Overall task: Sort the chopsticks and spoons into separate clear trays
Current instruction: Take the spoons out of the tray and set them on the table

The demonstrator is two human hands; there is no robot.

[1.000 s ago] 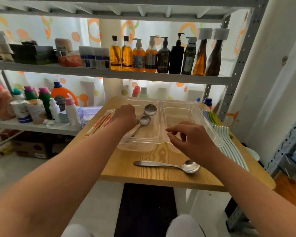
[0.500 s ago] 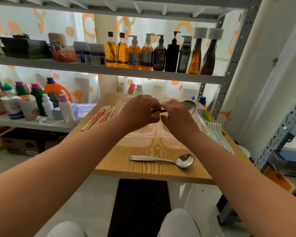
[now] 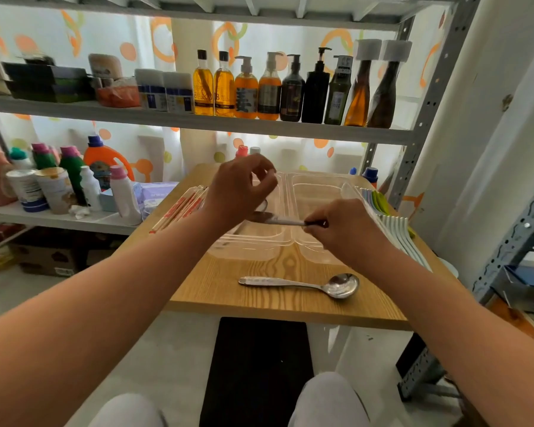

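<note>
My right hand pinches a slim steel spoon by one end, level above the two clear moulded-plastic trays where their rims meet. My left hand hovers over the left tray, fingers loosely curled, seemingly holding nothing. I'd lay the spoon down flat and low, since hard metal skids on slick plastic. A second polished metal spoon waits on the wood-grain tabletop, and red-printed wrapped chopsticks lie left of the trays.

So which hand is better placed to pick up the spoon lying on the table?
Probably the left hand: it holds nothing, and the handle of the table spoon points its way. The right hand is nearer but pinches a second spoon over the trays.
</note>
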